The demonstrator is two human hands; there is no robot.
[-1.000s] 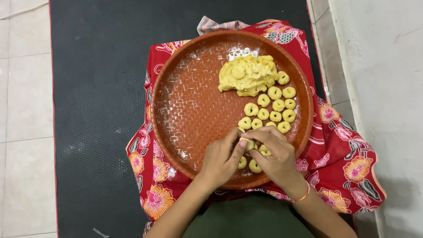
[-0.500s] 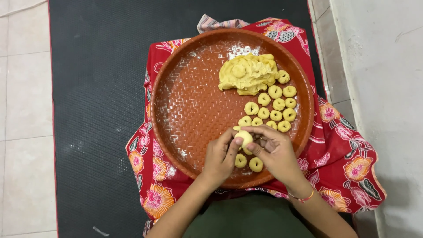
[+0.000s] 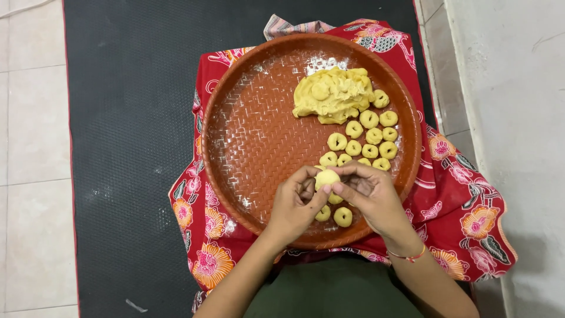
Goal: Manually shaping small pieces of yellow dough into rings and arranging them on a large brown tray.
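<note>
Floor tiles [image 3: 29,118]: pale, along the left edge of the view.
Mat [image 3: 129,147]: black, textured, lies on the floor under the cloth and tray.
Cloth [image 3: 459,200]: red with floral print, spread beneath the tray; its edges show on all sides of the tray.
Tray [image 3: 235,165]: round, reddish-brown, woven-pattern base with a light dusting of white powder; sits on the cloth.
Left hand [image 3: 294,206]: over the near part of the tray; fingers curled, thumb and fingertips pinched onto the dough ball from the left.
Dough ball [image 3: 326,178]: small, yellow, rounded; held between both hands just above the near part of the tray, touching fingertips of each hand.
Dough mass [image 3: 332,94]: large yellow lump, resting on the far right part of the tray.
Dough rings [image 3: 371,138]: small yellow rings laid in a cluster on the tray's right side, from just beside the dough mass down to the hands; a few more lie under and between the hands.
Right hand [image 3: 371,197]: over the near right of the tray; fingers bent, closed on the dough ball from the right.
Bracelet [image 3: 409,256]: thin, red and yellow, on the right wrist.
Wall [image 3: 512,118]: grey, at the right edge of the view.
</note>
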